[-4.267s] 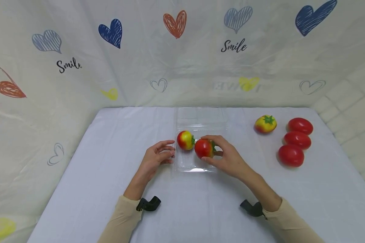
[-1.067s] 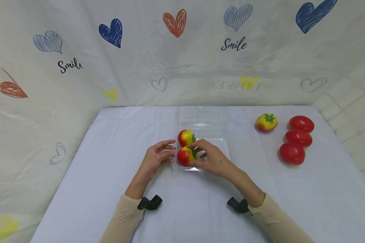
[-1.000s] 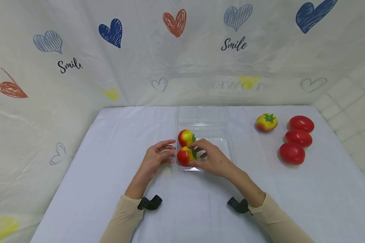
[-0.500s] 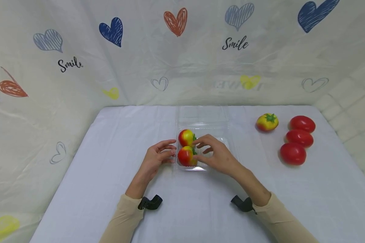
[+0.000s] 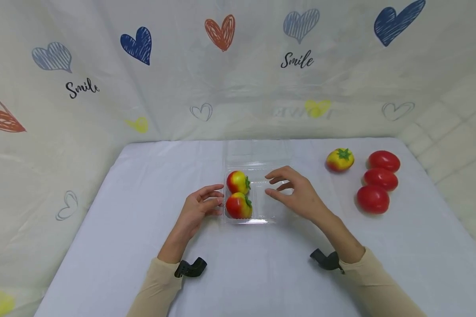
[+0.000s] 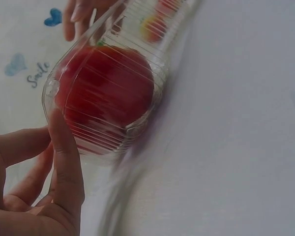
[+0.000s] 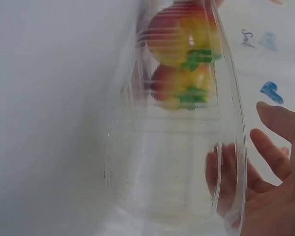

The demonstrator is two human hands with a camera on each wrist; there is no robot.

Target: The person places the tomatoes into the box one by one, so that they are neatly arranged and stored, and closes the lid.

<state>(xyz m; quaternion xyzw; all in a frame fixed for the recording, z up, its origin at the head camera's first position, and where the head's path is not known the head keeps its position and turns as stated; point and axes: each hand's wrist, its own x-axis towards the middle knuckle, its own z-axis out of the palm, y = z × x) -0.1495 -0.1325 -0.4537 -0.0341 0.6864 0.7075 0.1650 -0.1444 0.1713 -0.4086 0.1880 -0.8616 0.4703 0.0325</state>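
A clear plastic clamshell box (image 5: 262, 219) stands with its lid (image 5: 258, 152) folded back. Two red-and-yellow fruits with green leafy caps, perhaps persimmons, lie in its left half: a back fruit (image 5: 236, 181) and a front fruit (image 5: 238, 206). My left hand (image 5: 196, 211) is at the box's left side, its fingertips touching the wall, as the left wrist view shows. My right hand (image 5: 297, 193) hovers over the box's right side, thumb and fingers spread and loosely bent, holding nothing. In the right wrist view both fruits (image 7: 184, 37) show through the clear wall.
Right of the box lies another yellow-and-red fruit (image 5: 340, 160) with a green cap. Farther right, smooth red oval fruits form a column: a back one (image 5: 384, 161), a middle one (image 5: 381, 179) and a front one (image 5: 373, 199). A white cloth (image 5: 238, 273) covers the table.
My right hand set the second capped fruit into the box's front left, let it go and drew back to the right. My left hand has stayed at the box's side.
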